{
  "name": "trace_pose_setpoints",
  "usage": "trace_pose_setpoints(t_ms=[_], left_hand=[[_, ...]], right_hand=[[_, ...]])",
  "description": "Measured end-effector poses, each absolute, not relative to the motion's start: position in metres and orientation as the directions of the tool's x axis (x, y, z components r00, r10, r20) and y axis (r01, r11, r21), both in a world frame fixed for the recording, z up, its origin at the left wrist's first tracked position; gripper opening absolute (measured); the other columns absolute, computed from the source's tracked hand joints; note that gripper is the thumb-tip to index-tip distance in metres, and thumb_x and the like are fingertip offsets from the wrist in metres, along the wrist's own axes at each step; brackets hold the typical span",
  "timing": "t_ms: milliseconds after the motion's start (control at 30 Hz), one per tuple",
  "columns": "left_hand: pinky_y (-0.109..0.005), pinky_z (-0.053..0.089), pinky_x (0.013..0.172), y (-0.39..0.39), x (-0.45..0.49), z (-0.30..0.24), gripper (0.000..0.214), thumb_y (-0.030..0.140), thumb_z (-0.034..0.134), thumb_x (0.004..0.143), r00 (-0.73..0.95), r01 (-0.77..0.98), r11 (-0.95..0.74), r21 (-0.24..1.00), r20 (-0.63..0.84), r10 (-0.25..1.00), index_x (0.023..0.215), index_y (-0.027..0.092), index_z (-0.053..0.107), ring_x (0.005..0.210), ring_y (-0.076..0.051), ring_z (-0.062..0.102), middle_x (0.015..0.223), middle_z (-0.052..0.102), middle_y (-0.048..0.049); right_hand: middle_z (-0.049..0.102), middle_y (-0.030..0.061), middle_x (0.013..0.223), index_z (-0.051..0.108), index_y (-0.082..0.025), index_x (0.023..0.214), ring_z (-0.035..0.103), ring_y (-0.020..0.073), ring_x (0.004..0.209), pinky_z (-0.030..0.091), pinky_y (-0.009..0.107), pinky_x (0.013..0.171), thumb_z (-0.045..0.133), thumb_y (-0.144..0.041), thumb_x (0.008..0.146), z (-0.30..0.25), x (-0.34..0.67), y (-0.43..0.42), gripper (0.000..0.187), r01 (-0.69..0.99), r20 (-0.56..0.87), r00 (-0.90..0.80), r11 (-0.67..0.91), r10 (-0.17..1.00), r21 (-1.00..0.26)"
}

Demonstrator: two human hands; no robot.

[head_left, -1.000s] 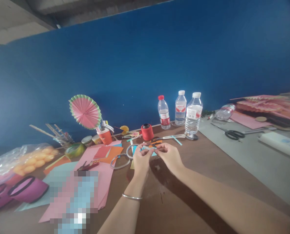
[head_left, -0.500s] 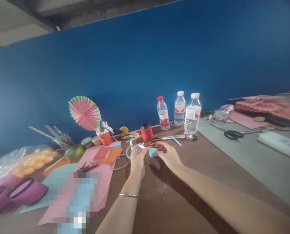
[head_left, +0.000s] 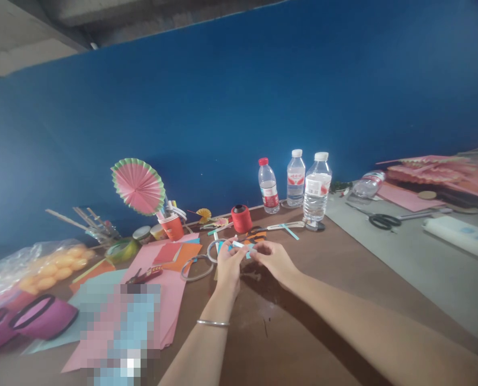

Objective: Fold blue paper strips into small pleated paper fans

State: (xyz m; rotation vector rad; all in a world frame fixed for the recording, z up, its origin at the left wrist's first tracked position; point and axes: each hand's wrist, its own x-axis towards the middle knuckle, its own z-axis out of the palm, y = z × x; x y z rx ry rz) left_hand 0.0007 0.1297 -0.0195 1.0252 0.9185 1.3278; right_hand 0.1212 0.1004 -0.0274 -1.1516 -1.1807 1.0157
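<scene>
Both my hands meet over the brown table, just in front of a red spool of thread. My left hand, a thin bangle on its wrist, and my right hand pinch the two ends of a small white and light-blue paper strip. The fingers of both hands are closed on it. Tape rings and orange paper pieces lie beside my left hand.
Pink paper sheets lie at left, with an orange cup holding a pleated paper fan. Three water bottles stand at the blue wall. Black scissors lie on the grey mat at right. Purple rings sit far left.
My hands dipped toward the table half a second ago, then came back together, again pinching the strip between them. Nothing else on the table has moved.
</scene>
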Motion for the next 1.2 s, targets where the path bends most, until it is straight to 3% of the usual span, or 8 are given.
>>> trace_pose_setpoints(t_ms=[100, 233, 400, 500, 633, 800, 933, 1200], left_hand=[[-0.018, 0.037, 0.053, 0.126, 0.003, -0.018, 0.048, 0.024, 0.073, 0.056, 0.045, -0.308, -0.043, 0.95, 0.059, 0.997, 0.095, 0.016, 0.047, 0.048, -0.007, 0.052, 0.052, 0.057, 0.006], [-0.018, 0.039, 0.055, 0.124, 0.004, -0.017, 0.047, 0.025, 0.073, 0.055, -0.026, -0.323, -0.098, 0.941, 0.094, 0.995, 0.094, 0.018, 0.047, 0.05, -0.007, 0.052, 0.053, 0.056, 0.0074], [-0.016, 0.037, 0.055, 0.131, -0.004, -0.02, 0.045, 0.029, 0.073, 0.056, -0.166, -0.343, -0.167, 0.924, 0.115, 0.979, 0.091, 0.019, 0.047, 0.052, -0.005, 0.051, 0.057, 0.052, 0.0088], [-0.016, 0.036, 0.052, 0.134, -0.005, -0.021, 0.044, 0.03, 0.073, 0.056, -0.167, -0.333, -0.16, 0.929, 0.109, 0.98, 0.09, 0.018, 0.048, 0.052, -0.005, 0.052, 0.057, 0.053, 0.0076], [-0.018, 0.038, 0.055, 0.129, -0.001, -0.02, 0.04, 0.027, 0.073, 0.056, -0.092, -0.296, -0.125, 0.947, 0.103, 0.99, 0.088, 0.016, 0.052, 0.055, -0.008, 0.055, 0.06, 0.059, 0.0035], [-0.021, 0.041, 0.06, 0.124, 0.004, -0.019, 0.036, 0.028, 0.074, 0.055, -0.021, -0.237, -0.096, 0.967, 0.094, 0.995, 0.084, 0.014, 0.058, 0.06, -0.012, 0.058, 0.062, 0.063, -0.0011], [-0.022, 0.041, 0.058, 0.125, 0.003, -0.02, 0.027, 0.031, 0.072, 0.057, -0.029, -0.209, -0.116, 0.971, 0.113, 0.993, 0.074, 0.014, 0.062, 0.06, -0.011, 0.056, 0.067, 0.063, -0.0018], [-0.019, 0.038, 0.053, 0.129, -0.001, -0.023, 0.024, 0.036, 0.068, 0.061, -0.045, -0.2, -0.109, 0.974, 0.102, 0.994, 0.069, 0.014, 0.066, 0.052, -0.008, 0.05, 0.058, 0.06, 0.0004]], right_hand=[[0.058, -0.0011, 0.056, 0.061, -0.014, 0.066, 0.049, 0.0109, 0.051, 0.036, 0.022, 0.05, 0.059, -0.036, 0.066, -0.026, 0.122, 0.1, 0.022, 0.016, 0.143, 0.138, 0.142, 0.98, -0.99], [0.053, -0.0027, 0.048, 0.058, -0.014, 0.055, 0.044, 0.0094, 0.047, 0.033, 0.022, 0.05, 0.061, -0.032, 0.062, -0.026, 0.125, 0.102, 0.019, -0.128, 0.111, 0.139, 0.129, 0.984, -0.983], [0.056, -0.0023, 0.054, 0.056, -0.016, 0.06, 0.049, 0.0109, 0.053, 0.035, 0.022, 0.05, 0.058, -0.033, 0.064, -0.028, 0.131, 0.109, 0.017, -0.245, 0.061, 0.219, 0.116, 0.974, -0.963], [0.061, 0.0015, 0.066, 0.059, -0.016, 0.071, 0.055, 0.0134, 0.062, 0.038, 0.022, 0.054, 0.058, -0.038, 0.066, -0.026, 0.132, 0.109, 0.023, -0.272, 0.057, 0.208, 0.114, 0.976, -0.955], [0.064, 0.0038, 0.074, 0.062, -0.014, 0.078, 0.056, 0.0149, 0.068, 0.041, 0.025, 0.061, 0.06, -0.038, 0.065, -0.022, 0.128, 0.104, 0.027, -0.177, 0.125, 0.119, 0.145, 0.985, -0.973], [0.059, -0.0008, 0.058, 0.062, -0.015, 0.065, 0.051, 0.0123, 0.056, 0.038, 0.024, 0.056, 0.061, -0.036, 0.064, -0.021, 0.127, 0.102, 0.022, 0.013, 0.171, 0.139, 0.171, 0.975, -0.985], [0.057, -0.002, 0.054, 0.058, -0.015, 0.059, 0.048, 0.0111, 0.052, 0.035, 0.023, 0.053, 0.059, -0.032, 0.064, -0.022, 0.129, 0.102, 0.018, -0.033, 0.165, 0.134, 0.171, 0.977, -0.985], [0.054, -0.0034, 0.049, 0.057, -0.016, 0.056, 0.044, 0.0103, 0.049, 0.032, 0.023, 0.052, 0.057, -0.027, 0.062, -0.023, 0.13, 0.103, 0.013, -0.068, 0.156, 0.148, 0.167, 0.977, -0.984]])
